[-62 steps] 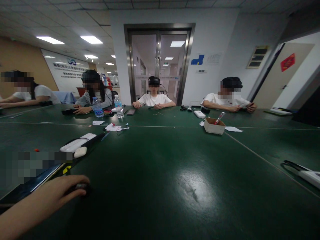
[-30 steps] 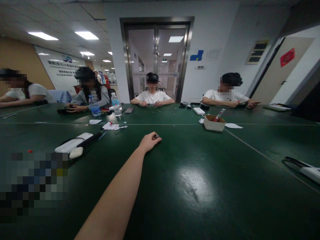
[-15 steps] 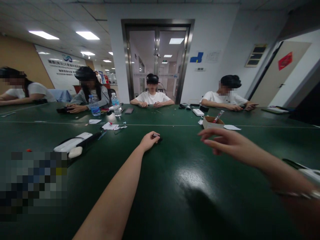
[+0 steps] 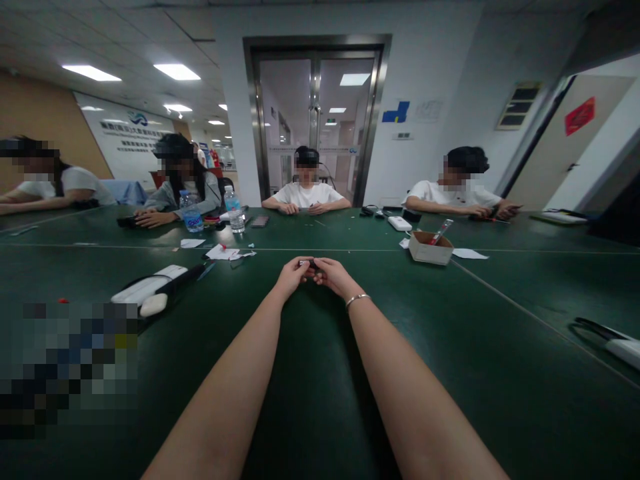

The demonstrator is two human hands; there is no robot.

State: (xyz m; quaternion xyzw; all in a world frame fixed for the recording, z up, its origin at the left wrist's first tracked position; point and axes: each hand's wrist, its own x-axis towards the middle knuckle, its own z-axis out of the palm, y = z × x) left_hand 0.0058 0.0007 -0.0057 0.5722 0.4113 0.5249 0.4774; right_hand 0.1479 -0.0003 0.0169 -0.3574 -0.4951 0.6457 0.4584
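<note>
Both of my hands meet over the middle of the green table point(image 4: 310, 347). My left hand point(image 4: 293, 277) is closed on a small dark object point(image 4: 311, 264) with a light, shiny end; its kind is too small to make out. From the other side, my right hand point(image 4: 334, 275) pinches the same small object, its fingertips close to the left ones. A metal bracelet point(image 4: 357, 299) circles my right wrist. My fingers hide much of the object.
A small open box point(image 4: 431, 252) with a red-and-clear item stands right of my hands. White papers point(image 4: 223, 253) and two water bottles point(image 4: 234, 212) are to the left. Nearer left lies a white device point(image 4: 150, 283) with a black cable. Several people sit around the table.
My right hand has come in from the right, away from near the box, and now grips the small dark object together with my left hand. My left hand stays almost in place.
</note>
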